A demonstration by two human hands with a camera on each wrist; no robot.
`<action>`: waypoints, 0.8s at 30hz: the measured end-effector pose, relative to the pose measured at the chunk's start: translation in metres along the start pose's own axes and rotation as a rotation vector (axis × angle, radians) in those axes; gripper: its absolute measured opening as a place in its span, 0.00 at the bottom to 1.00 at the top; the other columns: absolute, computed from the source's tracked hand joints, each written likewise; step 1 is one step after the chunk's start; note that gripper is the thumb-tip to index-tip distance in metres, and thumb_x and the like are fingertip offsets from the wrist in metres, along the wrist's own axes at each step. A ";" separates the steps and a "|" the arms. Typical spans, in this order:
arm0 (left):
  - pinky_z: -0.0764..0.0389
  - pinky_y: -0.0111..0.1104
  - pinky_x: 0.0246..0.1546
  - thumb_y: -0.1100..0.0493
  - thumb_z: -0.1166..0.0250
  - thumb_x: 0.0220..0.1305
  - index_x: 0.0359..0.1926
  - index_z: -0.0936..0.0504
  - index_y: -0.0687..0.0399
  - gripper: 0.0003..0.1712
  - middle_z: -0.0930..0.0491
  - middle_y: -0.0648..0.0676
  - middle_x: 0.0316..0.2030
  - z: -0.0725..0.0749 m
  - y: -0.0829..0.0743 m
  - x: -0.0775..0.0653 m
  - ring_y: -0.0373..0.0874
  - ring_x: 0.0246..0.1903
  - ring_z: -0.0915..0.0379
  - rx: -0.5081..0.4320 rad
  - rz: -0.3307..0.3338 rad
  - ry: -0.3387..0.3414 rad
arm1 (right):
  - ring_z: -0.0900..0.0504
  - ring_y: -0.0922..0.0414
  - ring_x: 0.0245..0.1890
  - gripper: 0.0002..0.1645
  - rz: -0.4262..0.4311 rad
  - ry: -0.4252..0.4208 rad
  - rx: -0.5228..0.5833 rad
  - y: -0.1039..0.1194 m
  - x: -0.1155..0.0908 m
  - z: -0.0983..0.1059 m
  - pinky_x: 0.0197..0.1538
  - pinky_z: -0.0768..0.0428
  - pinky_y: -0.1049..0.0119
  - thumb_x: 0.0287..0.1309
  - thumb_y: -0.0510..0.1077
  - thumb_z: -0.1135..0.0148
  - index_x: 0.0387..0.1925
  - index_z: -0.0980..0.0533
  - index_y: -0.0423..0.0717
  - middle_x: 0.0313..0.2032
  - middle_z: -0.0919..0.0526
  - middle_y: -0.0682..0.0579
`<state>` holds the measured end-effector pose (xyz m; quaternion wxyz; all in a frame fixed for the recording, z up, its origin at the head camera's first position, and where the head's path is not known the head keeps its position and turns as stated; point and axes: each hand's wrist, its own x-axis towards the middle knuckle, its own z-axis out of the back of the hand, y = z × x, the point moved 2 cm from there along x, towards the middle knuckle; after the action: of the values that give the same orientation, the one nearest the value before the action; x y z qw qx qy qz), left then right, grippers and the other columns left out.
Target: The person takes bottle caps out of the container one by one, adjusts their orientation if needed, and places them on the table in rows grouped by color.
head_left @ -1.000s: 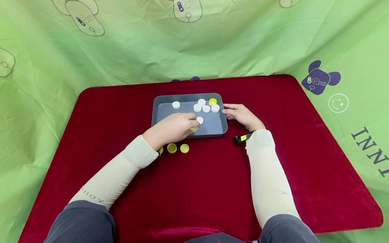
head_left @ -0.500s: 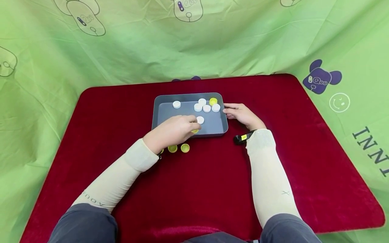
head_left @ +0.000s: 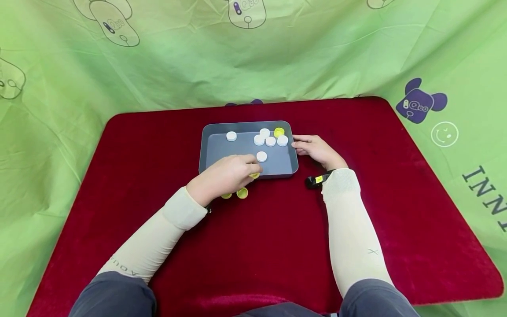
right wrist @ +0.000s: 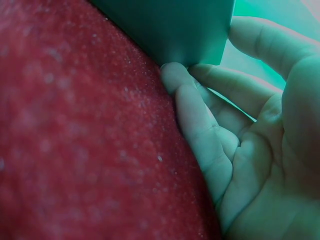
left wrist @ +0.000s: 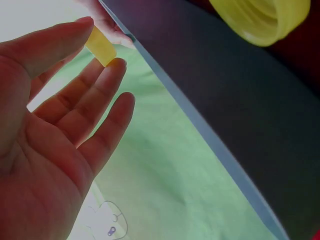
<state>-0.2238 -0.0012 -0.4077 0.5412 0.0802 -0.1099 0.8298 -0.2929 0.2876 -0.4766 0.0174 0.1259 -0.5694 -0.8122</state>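
Between thumb and fingertips, my left hand (head_left: 227,173) pinches a yellow bottle cap (head_left: 255,175) above the near wall of a grey tray (head_left: 215,147). In the left wrist view this yellow cap (left wrist: 101,46) is held edge-on, with the other fingers spread loosely. White bottle caps lie in the tray: a lone one (head_left: 231,136) at the back left, another (head_left: 262,156) near the left fingertips, and several (head_left: 270,141) grouped at the back right beside a yellow cap (head_left: 279,132). My right hand (head_left: 317,149) rests its fingertips on the tray's right wall; they touch its lower corner (right wrist: 210,52).
Just in front of the tray, a yellow cap (head_left: 242,193) lies on the red cloth (head_left: 269,246), and another (head_left: 226,196) is partly hidden by the left hand. A black wrist device (head_left: 314,181) sits at the right wrist. A green printed curtain (head_left: 277,61) hangs behind the table.
My left hand has drawn slightly towards me with the yellow cap, from inside the tray to its near wall, covering more of the caps on the cloth. The right hand stays at the tray.
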 end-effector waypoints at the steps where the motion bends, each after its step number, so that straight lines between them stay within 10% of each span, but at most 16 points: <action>1: 0.25 0.35 0.32 0.67 0.32 0.57 0.38 0.16 0.53 0.08 0.25 0.50 0.34 -0.001 0.000 -0.001 0.44 0.28 0.28 -0.007 0.004 -0.001 | 0.16 0.59 0.40 0.29 0.000 0.000 0.000 0.000 0.000 0.000 0.49 0.21 0.65 0.66 0.43 0.41 0.66 0.31 0.40 0.51 0.19 0.39; 24: 0.26 0.33 0.33 0.68 0.35 0.56 0.35 0.18 0.51 0.08 0.25 0.47 0.34 -0.012 -0.011 -0.007 0.41 0.31 0.29 -0.018 -0.018 0.009 | 0.16 0.59 0.37 0.30 -0.012 0.028 -0.009 0.000 0.002 0.001 0.50 0.21 0.63 0.67 0.41 0.42 0.67 0.34 0.36 0.52 0.20 0.38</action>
<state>-0.2114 -0.0003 -0.4202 0.5498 0.0725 -0.1143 0.8242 -0.2951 0.2884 -0.4770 0.0210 0.1406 -0.5645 -0.8131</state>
